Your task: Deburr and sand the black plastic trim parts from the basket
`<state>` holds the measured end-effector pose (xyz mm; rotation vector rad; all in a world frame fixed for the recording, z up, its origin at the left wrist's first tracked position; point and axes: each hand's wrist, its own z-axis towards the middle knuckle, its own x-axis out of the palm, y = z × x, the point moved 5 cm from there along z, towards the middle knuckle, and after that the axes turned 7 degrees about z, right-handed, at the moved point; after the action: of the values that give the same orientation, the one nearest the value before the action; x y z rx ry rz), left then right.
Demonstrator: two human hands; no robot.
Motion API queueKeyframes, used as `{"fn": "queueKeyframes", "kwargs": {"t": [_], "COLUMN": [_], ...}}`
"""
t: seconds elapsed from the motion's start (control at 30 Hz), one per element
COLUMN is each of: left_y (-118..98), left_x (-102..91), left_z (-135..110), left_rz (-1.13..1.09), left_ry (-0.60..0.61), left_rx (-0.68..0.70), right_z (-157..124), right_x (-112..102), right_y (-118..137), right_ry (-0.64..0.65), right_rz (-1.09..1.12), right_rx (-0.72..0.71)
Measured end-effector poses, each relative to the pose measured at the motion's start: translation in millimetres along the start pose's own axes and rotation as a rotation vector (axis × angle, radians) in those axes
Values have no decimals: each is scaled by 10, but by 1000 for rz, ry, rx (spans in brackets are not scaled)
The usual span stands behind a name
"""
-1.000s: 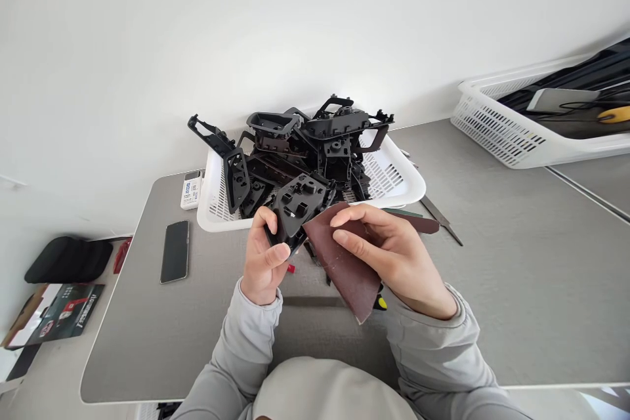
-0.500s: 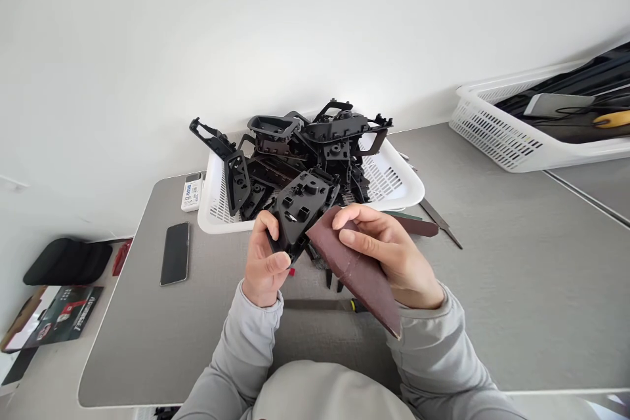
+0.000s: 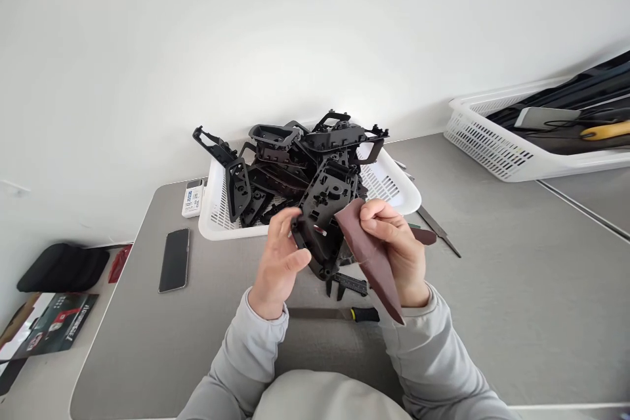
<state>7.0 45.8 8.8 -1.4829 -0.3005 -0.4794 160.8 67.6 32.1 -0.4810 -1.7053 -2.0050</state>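
Note:
My left hand (image 3: 276,266) holds a black plastic part (image 3: 319,213) by its lower left edge, thumb at the front and fingers along the side. The part is tilted, with ribs, bosses and small openings facing me. A folded piece of dark red-brown sandpaper (image 3: 377,269) is pinched between the thumb and fingers of my right hand (image 3: 403,259). Its upper end lies over or close against the part's right side; whether they touch I cannot tell. Behind them, similar black plastic parts (image 3: 275,138) are heaped in a white basket (image 3: 231,234).
Below my hands lie a black caliper (image 3: 349,284) and a file with a black-and-yellow handle (image 3: 365,314). Another flat file (image 3: 439,231) is right of the basket. A phone (image 3: 174,260) and small white box (image 3: 192,202) lie left. A second white basket (image 3: 492,151) stands right.
My left hand has moved right and turned the black part more upright. My right hand has shifted slightly right with the sandpaper. More of the caliper and file handle shows.

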Motion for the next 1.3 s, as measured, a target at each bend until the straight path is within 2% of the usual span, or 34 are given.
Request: {"fn": "queueKeyframes", "kwargs": {"t": [0.13,0.23,0.33,0.5,0.67,0.73,0.8,0.9,1.0,1.17,1.3], "left_y": [53,63,36,11,8,12,-3,-60,-83,-69,-86], "left_x": [-63,-86,-64,-26,-61,-86,-123,-175,-186,-194,-207], "left_z": [-8,5,21,5,-1,5,11,3,-19,-35,-31], "left_rz": [-37,-12,-48,-44,-70,-100,-110,-65,-3,58,88], "left_ry": [-158,-231,-215,-111,-97,-116,-174,-288,-344,-365,-378], "left_rx": [-190,-226,-167,-142,-131,-129,-86,49,127,167,216], "right_z": [-30,-58,-50,-40,-47,-37,-34,-80,-164,-242,-229], "right_x": [121,177,156,109,133,101,49,19,111,297,248], "right_y": [-72,-131,-171,-179,-176,-166,-127,-25,57,87,111], "right_ry": [117,193,174,95,106,72,11,-40,31,201,126], "right_rz": [26,1,-6,15,72,59,1,-143,-321,-588,-647], "right_rx": [83,121,143,133,148,151,125,51,-25,-188,-226]}}
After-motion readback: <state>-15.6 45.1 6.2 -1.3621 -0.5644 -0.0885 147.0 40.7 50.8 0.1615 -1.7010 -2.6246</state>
